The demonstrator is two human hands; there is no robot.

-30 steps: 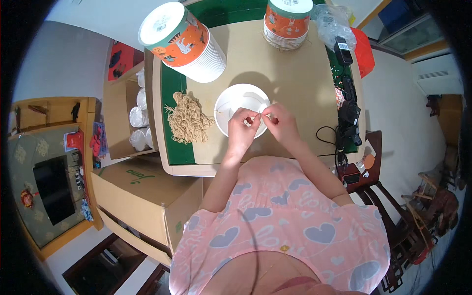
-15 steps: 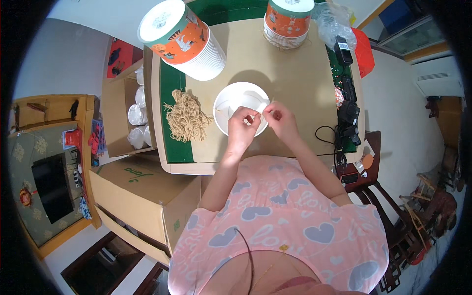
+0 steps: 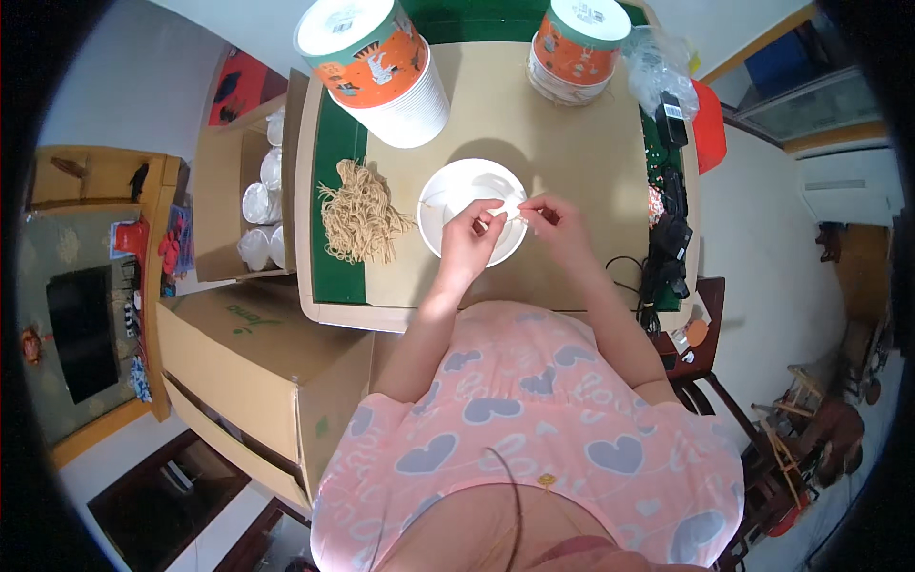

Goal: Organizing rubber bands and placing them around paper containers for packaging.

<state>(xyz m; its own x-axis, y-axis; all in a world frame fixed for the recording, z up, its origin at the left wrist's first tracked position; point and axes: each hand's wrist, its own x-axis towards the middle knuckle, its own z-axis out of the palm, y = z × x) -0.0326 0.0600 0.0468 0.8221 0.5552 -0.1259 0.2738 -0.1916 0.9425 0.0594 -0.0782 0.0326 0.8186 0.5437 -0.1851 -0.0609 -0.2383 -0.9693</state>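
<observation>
I had a white tub (image 3: 450, 194) right under my fingertips, its round mouth turned up toward my face, so its axis ran from me down to the table; whether it leaned slightly I couldn't tell. Its inside showed plain white, with shadow below my fingers. My left hand (image 3: 467, 240) had thumb and forefinger drawn together over the tub; my right hand (image 3: 562, 231) was pinched likewise at its right rim, just beside the left fingertips. What the pinches held, if anything, was too small to make out.

Left of my fingers lay a loose heap of tan twine (image 3: 360, 214), its longer way running away from me. Beyond them, to the left, a tall stack of tubs (image 3: 400, 100) stood nested bottom-up, the top one orange and green with an animal picture and small print on its white base. A shorter, similar stack (image 3: 578, 59) stood ahead and to the right.

Farther left of my fingers, an open carton (image 3: 219, 186) held white, wrapped round bundles (image 3: 258, 204); nearer me, a big cardboard box (image 3: 272, 348) bore green lettering. Well to the right, a black adapter (image 3: 672, 132) carried a white label.
</observation>
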